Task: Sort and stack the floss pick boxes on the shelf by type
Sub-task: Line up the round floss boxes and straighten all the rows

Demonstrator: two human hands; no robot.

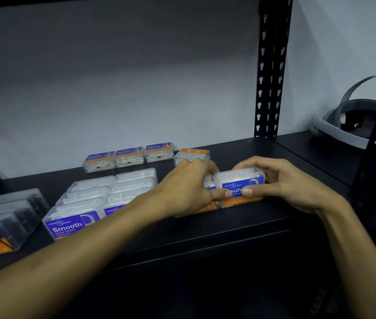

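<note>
While the left hand (189,189) hides its neighbouring box, both hands' grip pinches the Round floss box (239,180) on the shelf (239,222), thumbs across its label.

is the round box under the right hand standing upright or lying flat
Upright: the Round box stands on the shelf, label facing forward, the right hand gripping it.

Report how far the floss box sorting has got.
Done: Smooth boxes sit grouped at front left, charcoal boxes at the far left, and three Round boxes line the back. In hand: both hands, left and right, hold Round boxes at the shelf front. Left: one loose box behind them.
</note>
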